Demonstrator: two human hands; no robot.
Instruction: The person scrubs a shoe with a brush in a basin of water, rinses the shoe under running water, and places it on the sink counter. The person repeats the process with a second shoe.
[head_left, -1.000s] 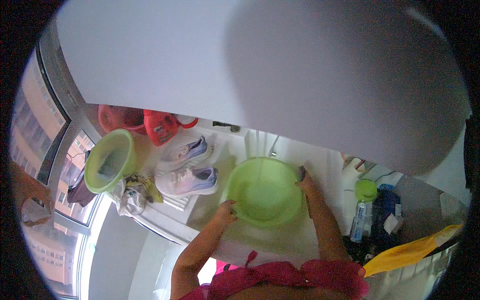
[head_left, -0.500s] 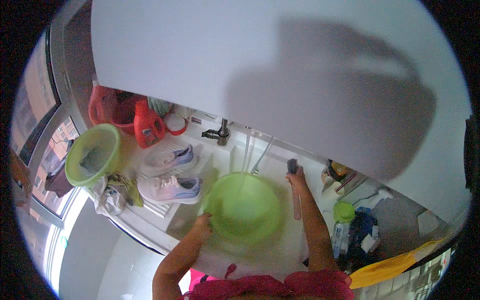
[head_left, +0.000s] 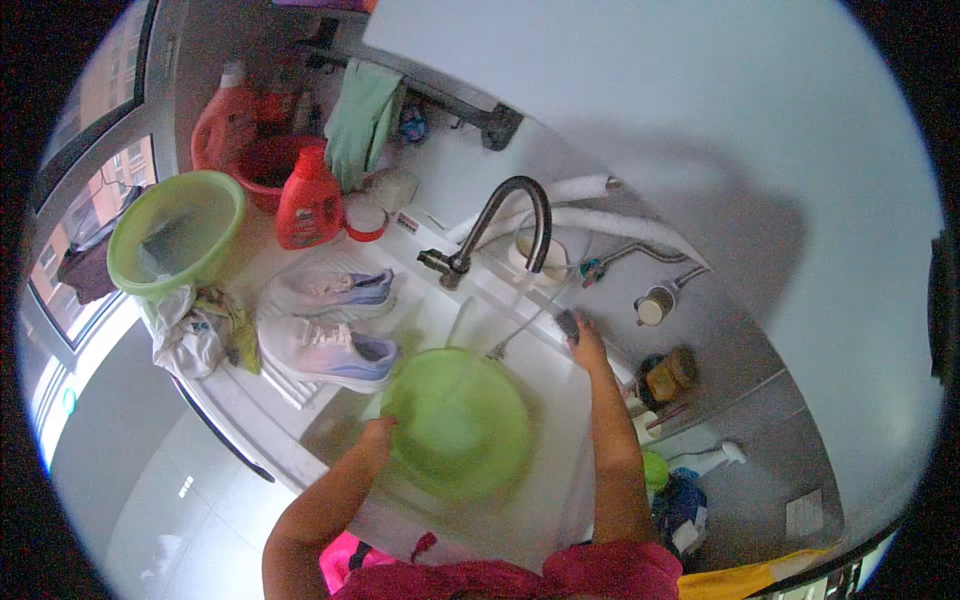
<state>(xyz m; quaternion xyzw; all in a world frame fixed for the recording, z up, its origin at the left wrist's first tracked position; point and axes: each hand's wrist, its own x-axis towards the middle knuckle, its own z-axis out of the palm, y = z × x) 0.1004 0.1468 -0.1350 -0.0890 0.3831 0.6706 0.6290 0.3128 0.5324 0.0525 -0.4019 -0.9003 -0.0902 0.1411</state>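
Note:
My left hand [head_left: 378, 436] is closed on the near left rim of a light green basin [head_left: 455, 420]. The basin sits in the white sink and seems to hold water, though its contents are blurred. My right hand [head_left: 588, 347] is to the basin's right, by the sink's back edge, closed around a brush [head_left: 567, 324]. Only the dark brush head shows; the handle is hidden by the hand and forearm. Behind the basin rises a dark curved faucet [head_left: 520, 190], its spout toward the sink, with a faint stream below it.
Two pale shoes [head_left: 325, 345] with bluish-purple linings rest on the ridged drainboard at left. Beyond them stand another green basin [head_left: 175, 225], crumpled cloths [head_left: 190, 335] and a red detergent bottle [head_left: 310, 205]. Jars [head_left: 668, 375] stand at right. A white cabinet [head_left: 700, 90] overhangs the back.
The view has shifted, showing the faucet's whole curve and the wall behind it. The brush's long handle, visible earlier below my right hand, no longer shows. My left hand stays on the basin rim.

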